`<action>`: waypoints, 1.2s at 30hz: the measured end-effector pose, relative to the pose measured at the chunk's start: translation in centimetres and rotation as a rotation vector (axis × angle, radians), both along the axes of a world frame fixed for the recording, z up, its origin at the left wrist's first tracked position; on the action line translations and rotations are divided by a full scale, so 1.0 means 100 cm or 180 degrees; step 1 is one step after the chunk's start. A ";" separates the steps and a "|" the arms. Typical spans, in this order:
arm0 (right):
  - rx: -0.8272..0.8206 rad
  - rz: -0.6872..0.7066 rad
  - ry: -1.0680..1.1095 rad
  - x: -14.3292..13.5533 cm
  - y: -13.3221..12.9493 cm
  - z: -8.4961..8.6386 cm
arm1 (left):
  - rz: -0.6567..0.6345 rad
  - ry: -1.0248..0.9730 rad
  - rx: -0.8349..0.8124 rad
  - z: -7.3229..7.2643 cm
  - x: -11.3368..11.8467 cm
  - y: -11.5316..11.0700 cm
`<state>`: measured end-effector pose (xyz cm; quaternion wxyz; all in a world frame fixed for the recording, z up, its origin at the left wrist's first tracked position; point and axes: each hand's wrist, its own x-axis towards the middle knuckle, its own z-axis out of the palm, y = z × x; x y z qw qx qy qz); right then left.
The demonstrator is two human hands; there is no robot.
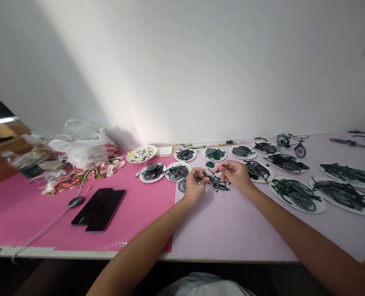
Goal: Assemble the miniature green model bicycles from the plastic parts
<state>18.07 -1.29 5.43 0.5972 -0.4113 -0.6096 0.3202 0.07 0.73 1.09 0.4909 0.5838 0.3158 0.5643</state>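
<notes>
My left hand (196, 187) pinches a small dark green model bicycle frame (204, 175) just above the table. My right hand (236, 174) is closed on a thin tool with a dark handle and a pale metal shaft, which looks like a small screwdriver (215, 174). Its tip points at the green part by my left fingers. Small dark bicycle parts (222, 187) lie below and between the hands. A spoked toy wheel (181, 185) rests beside my left hand. Behind the hands is a small dark green block (210, 164).
White plates (321, 208) of bicycle parts stand around the right side and back. An assembled toy bicycle (290, 142) stands at the back right. Leftward lie two dark phones (104, 209), a mouse-like device (76, 202) on a cable, petals (86, 176) and plastic bags (80, 146).
</notes>
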 end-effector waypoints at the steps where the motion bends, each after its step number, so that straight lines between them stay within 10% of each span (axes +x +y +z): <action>1: 0.0004 0.0005 0.0002 0.000 0.000 0.000 | -0.0017 0.0017 -0.0005 0.000 0.000 0.000; 15: 0.0183 -0.0335 0.0397 -0.004 -0.002 0.003 | 0.0135 0.0086 0.0278 0.004 -0.001 -0.002; 36: 0.0466 -0.0503 -0.1209 -0.013 -0.002 -0.016 | 0.0590 0.1127 0.1539 0.016 -0.007 -0.013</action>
